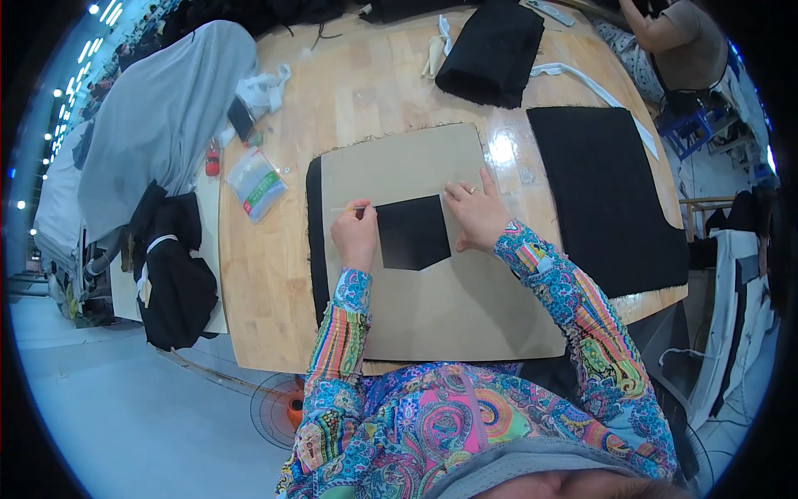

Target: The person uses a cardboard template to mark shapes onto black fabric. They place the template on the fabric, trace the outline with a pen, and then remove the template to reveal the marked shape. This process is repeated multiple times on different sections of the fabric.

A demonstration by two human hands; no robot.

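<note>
Paisley sleeves (349, 333) nearest, coming up from the lower edge onto a brown card template (449, 299) lying flat on a wooden table (274, 274). Black fabric (314, 241) showing as a strip under the card's left edge. Pentagon-shaped cutout (413, 233) in the middle of the card, black cloth visible through it. Left hand (356, 233) just left of the cutout, fingers pinched around a thin pale marking stick (347, 208) held level along the cutout's top edge, tip at its upper left corner. Right hand (475, 218) at the cutout's upper right corner, fingers spread and pressed flat on the card, grasping nothing. Larger black panel (607, 200) lying flat to the right, apart from the card. Folded black bundle (492, 54) farther back near the table's far edge. Clear plastic pouch (254, 183) to the left of the card, near the table's edge. Grey cover (158, 116) draped over something beyond the pouch. Another person (673, 41) seated at the far right corner.
</note>
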